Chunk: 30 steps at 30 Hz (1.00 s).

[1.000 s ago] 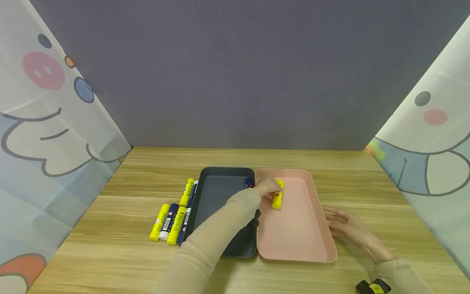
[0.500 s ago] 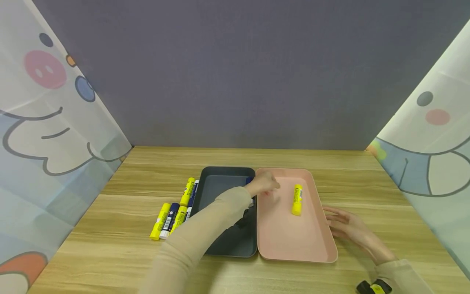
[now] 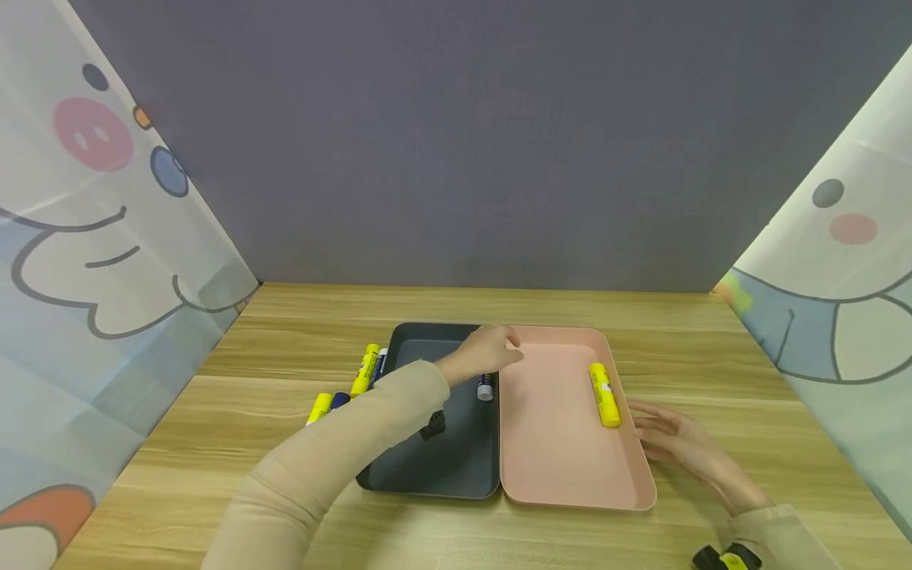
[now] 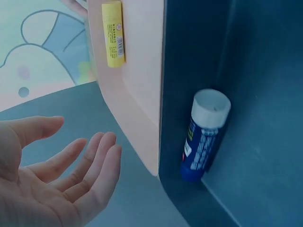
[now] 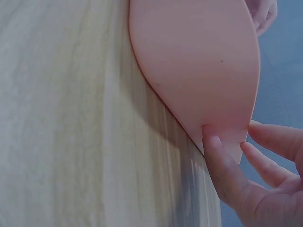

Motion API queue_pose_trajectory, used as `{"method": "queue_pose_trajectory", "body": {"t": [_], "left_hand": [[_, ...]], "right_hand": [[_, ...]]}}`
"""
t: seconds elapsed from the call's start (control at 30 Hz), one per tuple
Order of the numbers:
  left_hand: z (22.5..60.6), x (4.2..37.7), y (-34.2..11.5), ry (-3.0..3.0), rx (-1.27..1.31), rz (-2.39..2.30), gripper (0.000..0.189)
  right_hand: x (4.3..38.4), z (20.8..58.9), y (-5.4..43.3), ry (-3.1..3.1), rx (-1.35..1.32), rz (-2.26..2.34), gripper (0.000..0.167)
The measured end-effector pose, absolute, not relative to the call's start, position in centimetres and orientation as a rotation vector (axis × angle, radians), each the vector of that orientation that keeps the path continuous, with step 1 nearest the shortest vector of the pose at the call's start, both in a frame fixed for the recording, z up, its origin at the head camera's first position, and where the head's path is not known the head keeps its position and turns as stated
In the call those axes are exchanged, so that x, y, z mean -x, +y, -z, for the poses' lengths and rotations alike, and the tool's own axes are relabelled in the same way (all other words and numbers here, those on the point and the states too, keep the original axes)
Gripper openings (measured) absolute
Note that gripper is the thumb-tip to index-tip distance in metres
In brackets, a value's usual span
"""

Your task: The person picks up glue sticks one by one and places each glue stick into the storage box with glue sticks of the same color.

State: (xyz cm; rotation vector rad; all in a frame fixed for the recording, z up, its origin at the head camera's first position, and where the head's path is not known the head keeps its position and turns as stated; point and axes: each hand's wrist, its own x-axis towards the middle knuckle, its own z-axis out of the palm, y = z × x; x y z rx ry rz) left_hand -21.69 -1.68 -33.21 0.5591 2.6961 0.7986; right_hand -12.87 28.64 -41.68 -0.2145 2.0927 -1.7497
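My left hand (image 3: 488, 350) hovers over the rim where the dark tray and the pink tray meet, holding nothing, its fingers loosely bent. Below it, in the dark tray (image 3: 456, 484), lies a blue glue stick (image 4: 203, 137) with a white end, close to the tray's inner wall; the hand partly covers it in the head view. A yellow glue stick (image 3: 604, 395) lies in the pink tray (image 3: 549, 475), along its right wall. My right hand (image 3: 687, 450) touches the pink tray's right side; its fairly straight fingertips are at the wall and rim in the right wrist view.
Left of the dark tray, several more glue sticks lie on the wooden table (image 3: 178, 475), among them a yellow glue stick (image 3: 365, 370); my left sleeve (image 3: 342, 443) hides part of them. A grey panel (image 3: 484, 158) stands behind the table, with cartoon-printed sheets at both sides.
My left hand has let go of the yellow glue stick and drawn back left. That stick has rolled right across the pink tray to its right wall. My right hand has stayed put.
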Motion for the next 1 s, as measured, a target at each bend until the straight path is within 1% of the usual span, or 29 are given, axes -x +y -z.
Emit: {"method": "queue_pose_trajectory", "body": {"t": [0.13,0.5,0.83,1.0], "left_hand": [[33.1,21.4,-2.8,2.698,-0.602,-0.796,0.029],[32.5,20.2,-6.2,2.762,-0.638,-0.805,0.028],[32.7,19.3,-9.1,2.800,-0.546,-0.825,0.028],[32.9,18.9,-10.3,2.846,-0.544,-0.820,0.026]], "right_hand": [[12.8,41.7,28.7,2.078,0.231,1.769,0.051],[12.9,41.6,28.6,2.090,0.210,1.738,0.056],[13.0,41.8,28.8,2.040,0.272,1.787,0.045],[13.0,41.8,28.7,2.068,0.251,1.757,0.051]]}}
